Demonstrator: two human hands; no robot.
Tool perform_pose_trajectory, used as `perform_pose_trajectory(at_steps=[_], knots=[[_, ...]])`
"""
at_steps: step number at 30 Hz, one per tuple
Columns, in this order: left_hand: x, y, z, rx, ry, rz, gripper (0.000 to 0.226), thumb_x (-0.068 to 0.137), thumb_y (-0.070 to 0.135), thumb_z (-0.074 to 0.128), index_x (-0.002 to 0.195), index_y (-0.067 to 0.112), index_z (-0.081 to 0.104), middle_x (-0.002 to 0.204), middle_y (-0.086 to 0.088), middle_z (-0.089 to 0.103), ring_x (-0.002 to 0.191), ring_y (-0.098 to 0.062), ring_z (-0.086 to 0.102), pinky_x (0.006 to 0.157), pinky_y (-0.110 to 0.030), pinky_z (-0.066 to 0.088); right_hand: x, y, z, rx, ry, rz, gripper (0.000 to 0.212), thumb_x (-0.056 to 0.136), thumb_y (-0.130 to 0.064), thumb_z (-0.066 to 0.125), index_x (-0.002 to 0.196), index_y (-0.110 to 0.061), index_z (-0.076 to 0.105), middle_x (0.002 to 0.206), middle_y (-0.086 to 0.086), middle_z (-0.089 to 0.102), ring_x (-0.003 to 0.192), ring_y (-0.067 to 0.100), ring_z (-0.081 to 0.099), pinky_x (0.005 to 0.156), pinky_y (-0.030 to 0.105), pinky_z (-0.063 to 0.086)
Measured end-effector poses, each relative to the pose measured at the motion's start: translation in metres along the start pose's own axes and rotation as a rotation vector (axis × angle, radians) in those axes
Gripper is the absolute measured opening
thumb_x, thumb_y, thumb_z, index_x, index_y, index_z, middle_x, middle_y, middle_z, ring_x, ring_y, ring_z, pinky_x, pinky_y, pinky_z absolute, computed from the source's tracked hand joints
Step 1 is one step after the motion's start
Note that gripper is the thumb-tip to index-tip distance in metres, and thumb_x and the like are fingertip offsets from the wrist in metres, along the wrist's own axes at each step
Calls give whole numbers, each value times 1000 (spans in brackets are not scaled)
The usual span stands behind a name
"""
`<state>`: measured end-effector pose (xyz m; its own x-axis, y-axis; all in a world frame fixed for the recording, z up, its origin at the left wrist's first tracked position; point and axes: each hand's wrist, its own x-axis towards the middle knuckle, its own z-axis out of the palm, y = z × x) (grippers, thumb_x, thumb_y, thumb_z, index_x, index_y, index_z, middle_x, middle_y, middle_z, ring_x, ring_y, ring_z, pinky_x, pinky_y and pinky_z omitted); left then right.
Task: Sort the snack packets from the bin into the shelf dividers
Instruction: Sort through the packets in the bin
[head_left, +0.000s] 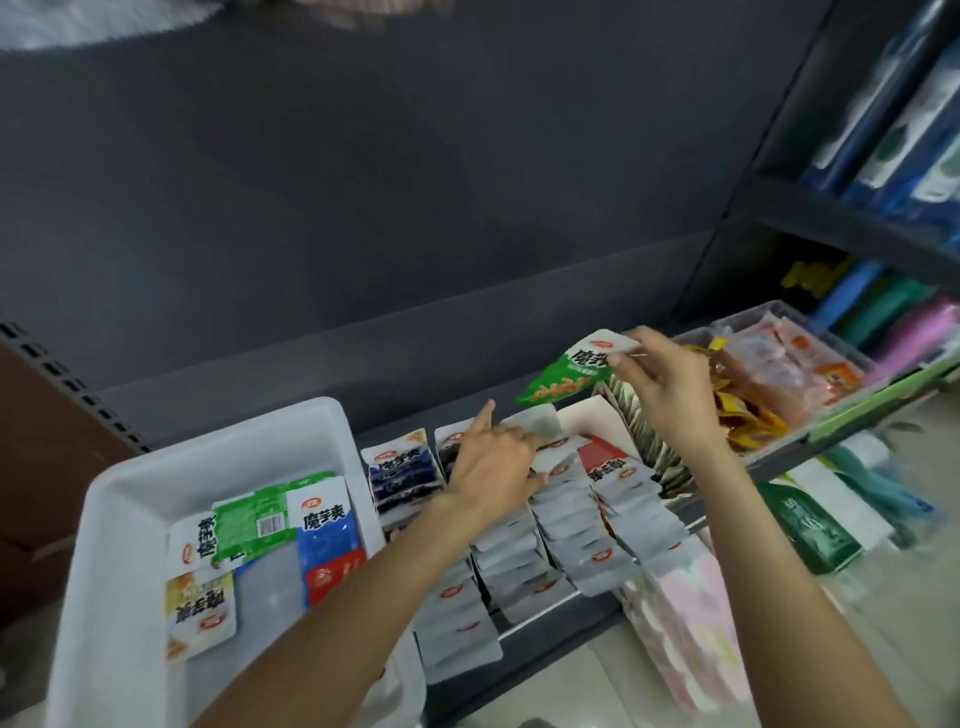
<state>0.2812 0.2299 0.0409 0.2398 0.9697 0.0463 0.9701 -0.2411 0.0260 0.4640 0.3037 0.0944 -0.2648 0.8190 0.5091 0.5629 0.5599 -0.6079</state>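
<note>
Green packet (569, 371), printed with 魔芋 characters and an orange oval logo too small to read, is pinched at its white top edge by the right hand (662, 387), above the far end of the shelf dividers (613, 431). Left hand (493, 462) rests on the packet rows (561, 519) in the dividers, forefinger extended, other fingers curled among the packets; whether it grasps one cannot be told. White bin (130, 499), left of the dividers, holds packets marked 魔芋爽 (324, 519). Packets right of the dividers are blurred. Dark grey shelf panel (363, 182) behind.
</note>
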Motion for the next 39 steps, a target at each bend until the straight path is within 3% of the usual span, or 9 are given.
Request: perform_pose_trajectory(at_steps=[7, 10, 16, 19, 22, 27, 30, 33, 39], knots=[[-14, 2, 18, -55, 163, 63, 21, 89, 26, 52, 100, 25, 70, 88, 5, 72, 86, -14, 64, 101, -33, 23, 9, 1, 44, -354, -406, -125, 5, 85, -15, 63, 85, -19, 60, 64, -3, 59, 67, 28, 60, 54, 30, 39], [-15, 0, 18, -66, 186, 74, 18, 89, 24, 54, 96, 25, 71, 84, 7, 72, 83, -14, 63, 100, -36, 32, -3, 10, 67, -498, -512, -93, 10, 85, -18, 57, 87, -26, 64, 78, 3, 63, 81, 29, 62, 69, 34, 47], [-15, 0, 20, -46, 228, 96, 17, 89, 26, 56, 98, 27, 70, 87, 9, 71, 88, -14, 63, 105, -35, 23, -16, 7, 74, -658, -606, -144, 29, 88, -18, 52, 107, -32, 70, 100, 4, 53, 100, 23, 48, 88, 28, 34], [-26, 0, 17, -110, 329, 97, 25, 89, 30, 49, 106, 25, 68, 94, 9, 71, 94, -14, 61, 104, -35, 26, -19, 11, 75, -628, -537, -126, 24, 87, -24, 55, 101, -32, 73, 92, 1, 64, 101, 22, 49, 88, 32, 31], [-56, -12, 2, -228, 550, 18, 29, 90, 33, 49, 109, 23, 68, 97, 10, 70, 96, -11, 55, 96, -31, 32, -26, 3, 71, -377, -328, -123, 22, 83, -13, 67, 103, -22, 73, 92, 0, 73, 103, 25, 54, 88, 37, 41], [-136, -75, -2, -269, 841, -318, 22, 90, 25, 50, 93, 14, 69, 83, 4, 66, 84, -11, 51, 78, -24, 34, -48, -81, 69, 107, -159, -95, 20, 93, -17, 58, 108, -17, 70, 95, -6, 69, 98, 11, 59, 81, 17, 43], [-188, -114, 12, -234, 764, -590, 25, 88, 27, 46, 88, 11, 65, 82, -2, 65, 78, -17, 51, 73, -23, 31, -65, -132, 99, 262, -269, -183, 25, 93, -25, 50, 108, -18, 69, 94, -9, 70, 86, 6, 63, 76, 20, 50], [-227, -144, 37, -255, 598, -800, 31, 82, 29, 43, 94, 11, 65, 93, -6, 66, 81, -30, 56, 73, -35, 42, -79, -167, 149, 305, -480, -238, 25, 92, -23, 50, 107, -18, 70, 101, -5, 72, 87, 9, 65, 76, 31, 55], [-254, -164, 79, -406, 179, -1078, 45, 84, 16, 60, 128, 7, 52, 129, -15, 53, 115, -36, 49, 95, -41, 39, -98, -200, 260, 7, -871, -245, 33, 95, -10, 48, 126, -13, 59, 126, 4, 60, 114, 20, 55, 95, 30, 43]])
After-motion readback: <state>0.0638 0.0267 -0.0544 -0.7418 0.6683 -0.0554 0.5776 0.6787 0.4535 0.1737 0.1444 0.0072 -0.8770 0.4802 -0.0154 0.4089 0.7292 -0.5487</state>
